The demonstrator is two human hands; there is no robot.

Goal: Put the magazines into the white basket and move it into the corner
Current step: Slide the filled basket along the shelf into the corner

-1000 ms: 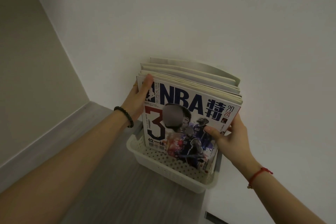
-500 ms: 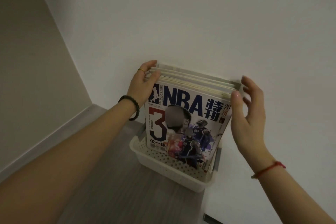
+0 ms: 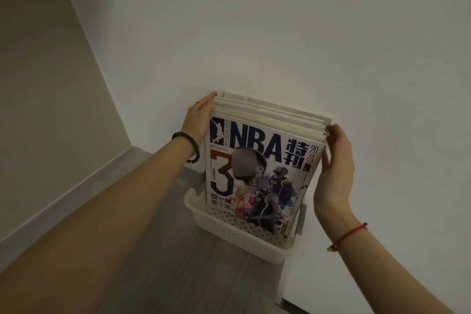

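Several magazines (image 3: 257, 150) stand upright in a white perforated basket (image 3: 229, 234) on the grey floor, leaning back against the white wall. The front cover reads NBA with a big red 3. My left hand (image 3: 197, 122) presses flat against the stack's upper left edge, fingers reaching over the top corner. My right hand (image 3: 336, 168) lies along the stack's right edge, fingertips touching the upper right corner, palm open toward the pages.
The basket sits against the white wall (image 3: 280, 33). A beige wall (image 3: 46, 110) with a pale baseboard (image 3: 66, 194) meets it at the left, forming a corner beyond the basket. Grey wood floor (image 3: 165, 262) lies in front.
The right hand has closed in from beside the stack onto its right edge. The left hand stays at the top left corner. The magazines now stand more squared together.
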